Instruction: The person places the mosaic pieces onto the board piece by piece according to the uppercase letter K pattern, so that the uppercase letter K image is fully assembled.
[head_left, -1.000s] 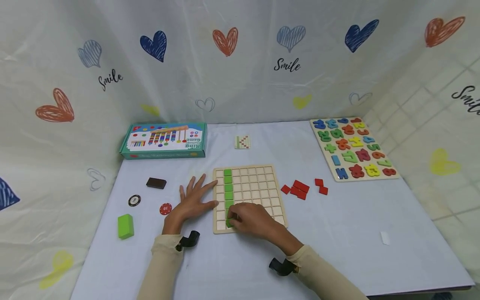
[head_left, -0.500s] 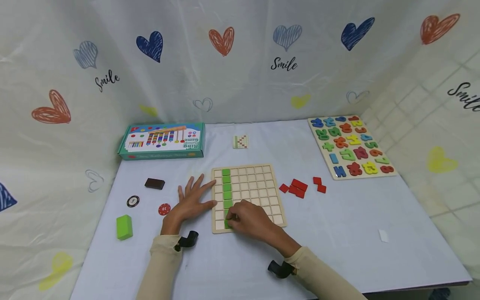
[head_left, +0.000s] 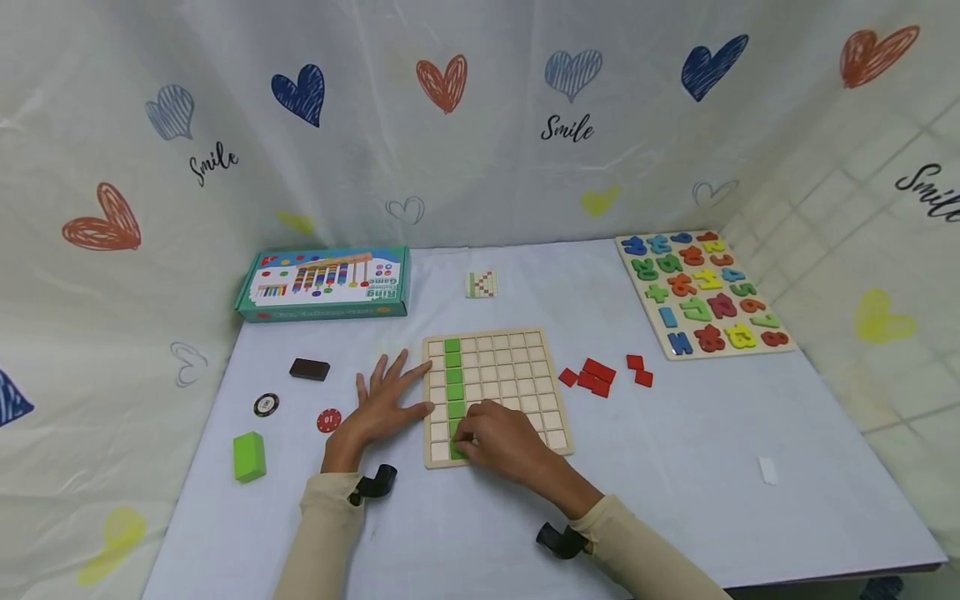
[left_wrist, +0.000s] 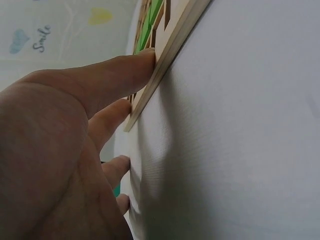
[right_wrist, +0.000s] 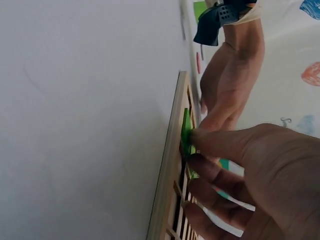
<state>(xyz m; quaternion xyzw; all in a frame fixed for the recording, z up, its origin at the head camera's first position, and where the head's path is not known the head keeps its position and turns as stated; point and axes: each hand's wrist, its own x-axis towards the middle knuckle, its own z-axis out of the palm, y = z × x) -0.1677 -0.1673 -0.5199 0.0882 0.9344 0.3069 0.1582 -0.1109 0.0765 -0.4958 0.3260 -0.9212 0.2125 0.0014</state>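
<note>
A wooden grid board [head_left: 555, 400] lies on the white table, with a column of green square tiles [head_left: 453, 372] in its second column from the left. My left hand [head_left: 381, 410] is spread flat beside the board; its thumb and index finger touch the left edge, as the left wrist view also shows. At the near end of the green column my right hand [head_left: 498, 437] pinches a green tile [right_wrist: 187, 131] between thumb and fingertips. In the right wrist view this tile is slightly tilted in its cell. The right hand hides several cells behind it.
Several red tiles [head_left: 597, 377] lie right of the board. A pattern card [head_left: 482, 284], a game box [head_left: 322, 283] and a number puzzle [head_left: 705, 296] stand farther back. Leftward are a black block [head_left: 310, 368], black chip [head_left: 266, 403], red chip [head_left: 328, 420] and green block [head_left: 249, 457].
The head view has shifted slightly. Both hands keep nearly the same place, the left at the board's edge and the right at the nearest green tile.
</note>
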